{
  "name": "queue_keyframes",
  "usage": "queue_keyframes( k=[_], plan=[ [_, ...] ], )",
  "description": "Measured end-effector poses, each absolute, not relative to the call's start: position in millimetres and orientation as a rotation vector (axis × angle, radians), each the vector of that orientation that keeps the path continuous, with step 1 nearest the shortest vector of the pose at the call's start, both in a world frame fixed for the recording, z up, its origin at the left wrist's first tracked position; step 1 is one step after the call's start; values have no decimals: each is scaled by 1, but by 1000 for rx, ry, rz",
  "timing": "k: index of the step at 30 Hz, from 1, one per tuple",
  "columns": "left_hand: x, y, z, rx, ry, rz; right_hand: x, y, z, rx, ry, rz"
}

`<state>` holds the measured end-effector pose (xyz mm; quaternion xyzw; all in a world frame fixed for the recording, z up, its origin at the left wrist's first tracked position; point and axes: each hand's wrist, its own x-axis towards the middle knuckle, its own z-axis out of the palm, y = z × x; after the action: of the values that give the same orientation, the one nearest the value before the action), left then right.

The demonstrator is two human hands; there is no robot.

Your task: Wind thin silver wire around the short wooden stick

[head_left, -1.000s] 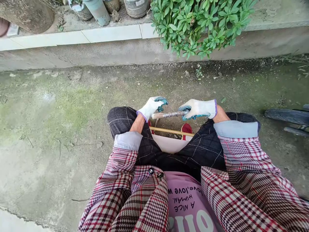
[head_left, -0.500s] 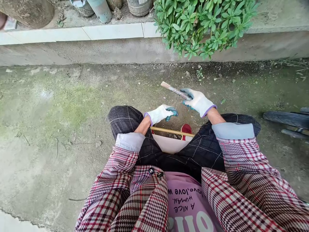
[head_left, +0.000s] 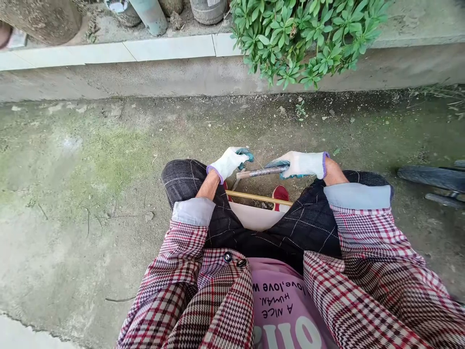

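One gloved left hand [head_left: 231, 161] and one gloved right hand [head_left: 302, 165] show, with two turned-back pale cuffs [head_left: 192, 212], two red shoes [head_left: 280, 193] and two dark coat buttons [head_left: 227, 257]. There is one wrapped stick [head_left: 259, 172], one yellow rod [head_left: 254, 196], one leafy shrub [head_left: 308, 36] and one black tyre-like object [head_left: 432, 177]. On the ledge [head_left: 167, 49] stand one large brown pot [head_left: 41, 19] and at least four smaller pots [head_left: 208, 12], several cut off by the upper edge
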<state>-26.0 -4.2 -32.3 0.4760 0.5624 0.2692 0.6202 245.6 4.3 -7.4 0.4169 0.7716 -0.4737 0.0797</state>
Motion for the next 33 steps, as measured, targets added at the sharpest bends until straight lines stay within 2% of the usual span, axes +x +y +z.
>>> queue_keyframes(
  k=[5, 11, 15, 18, 20, 22, 24, 26, 28, 30, 33],
  plan=[
    [-19, -6, -44, 1015, 1137, 651, 245, 2, 4, 1397, 2097, -1979],
    [-2, -22, -52, 1141, 1002, 508, 228, 2, -1, 1888, 1965, -2316],
    [1, -25, -51, 1193, 1001, 471, 215, -7, 1, 1851, 1773, -2597],
    [2, -26, -56, 1206, 993, 427, 211, -12, 3, 1760, 1778, -2649],
    [2, -27, -59, 1228, 987, 415, 211, -9, 1, 1795, 1845, -2572],
    [2, -27, -59, 1248, 990, 412, 213, -3, -4, 1951, 1998, -2291],
    [1, -25, -56, 1258, 1019, 414, 217, 6, -9, 2056, 2240, -1723],
    [-2, -22, -51, 1265, 1105, 425, 222, 12, -11, 1930, 2374, -1098],
    [-6, -18, -47, 1275, 1220, 442, 227, 14, -11, 1663, 2325, -771],
    [-10, -14, -44, 1264, 1308, 467, 232, 13, -10, 1429, 2240, -745],
    [-15, -9, -44, 1218, 1335, 514, 239, 10, -6, 1254, 2216, -953]
  ],
)
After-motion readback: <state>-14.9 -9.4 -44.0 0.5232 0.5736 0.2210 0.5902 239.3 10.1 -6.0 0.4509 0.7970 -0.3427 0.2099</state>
